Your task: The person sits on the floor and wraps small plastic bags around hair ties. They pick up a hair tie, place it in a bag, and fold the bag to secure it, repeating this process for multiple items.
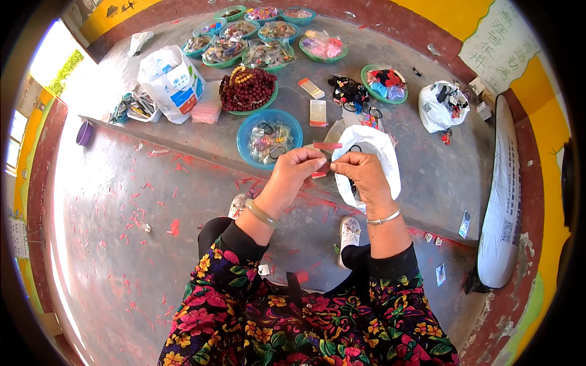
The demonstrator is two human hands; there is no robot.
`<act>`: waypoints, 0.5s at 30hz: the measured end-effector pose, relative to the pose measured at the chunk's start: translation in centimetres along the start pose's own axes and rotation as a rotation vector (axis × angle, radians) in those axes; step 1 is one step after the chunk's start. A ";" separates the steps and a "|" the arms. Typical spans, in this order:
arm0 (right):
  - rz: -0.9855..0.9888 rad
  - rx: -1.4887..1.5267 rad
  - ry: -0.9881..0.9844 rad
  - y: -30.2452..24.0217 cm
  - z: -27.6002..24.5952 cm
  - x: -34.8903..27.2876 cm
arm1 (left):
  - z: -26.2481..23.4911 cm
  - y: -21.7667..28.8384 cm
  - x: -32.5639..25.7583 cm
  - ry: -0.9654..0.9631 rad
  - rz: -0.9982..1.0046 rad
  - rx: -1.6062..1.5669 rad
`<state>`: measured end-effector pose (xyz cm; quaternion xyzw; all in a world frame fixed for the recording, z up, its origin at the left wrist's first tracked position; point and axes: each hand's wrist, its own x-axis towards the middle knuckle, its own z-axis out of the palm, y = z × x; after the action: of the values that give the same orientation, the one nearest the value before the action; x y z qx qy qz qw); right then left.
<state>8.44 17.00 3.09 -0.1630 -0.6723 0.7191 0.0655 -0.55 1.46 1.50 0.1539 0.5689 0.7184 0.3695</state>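
Observation:
My left hand (292,175) and my right hand (367,177) meet in front of me, thumbs and fingertips pinched together. Between them is something small and dark, too tiny to make out. A short red strip (328,146) shows just beyond the fingertips; whether it is held cannot be told. Close behind my right hand stands an open white plastic bag (386,152) with black bands inside, partly covered by that hand. Left of my fingers is a blue plastic basin (245,142) holding small clear packets and dark bands.
Several green and blue basins of packaged trinkets stand at the back, near a basin of dark red beads (247,90). A white carrier bag (174,85) is at left, another white bag (434,116) at right. A long white sack (502,201) leans by the wall. Red scraps litter the floor.

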 end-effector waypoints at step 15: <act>-0.012 0.015 0.025 -0.3 0.6 -0.1 | -0.2 0.1 -0.1 -0.041 -0.008 -0.113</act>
<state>8.31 16.41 3.46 -0.1676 -0.6670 0.7216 0.0793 -0.65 1.26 1.55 0.1451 0.5203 0.7448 0.3918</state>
